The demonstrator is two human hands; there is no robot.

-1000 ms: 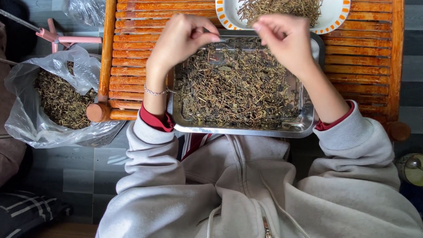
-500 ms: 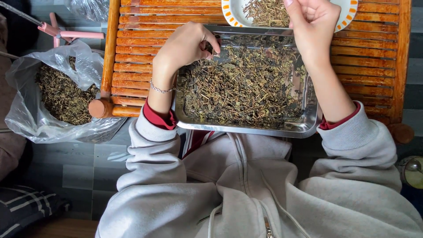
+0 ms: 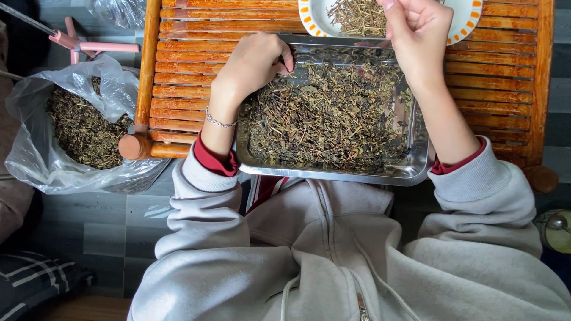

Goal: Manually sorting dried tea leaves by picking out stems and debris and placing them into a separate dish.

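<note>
A metal tray [image 3: 333, 174] filled with dried green-brown leaves and stems [image 3: 333, 116] rests on a slatted wooden table [image 3: 196, 53] in front of me. My left hand [image 3: 253, 65] is curled at the tray's far left corner, fingertips pinched together among the dried leaves. My right hand [image 3: 419, 30] is raised over a white plate with an orange-patterned rim [image 3: 470, 21] that holds a small heap of stems [image 3: 357, 18]. Its fingers are closed; whatever they pinch is hidden.
A clear plastic bag [image 3: 35, 148] of the same dried plant matter [image 3: 83, 128] sits on the floor at the left of the table. A pink metal stand [image 3: 89, 44] lies behind it. A round glass object [image 3: 556, 229] is at the right edge.
My right hand has moved up and away from the tray to the plate. My left hand stays at the tray's far left corner, fingers curling tighter.
</note>
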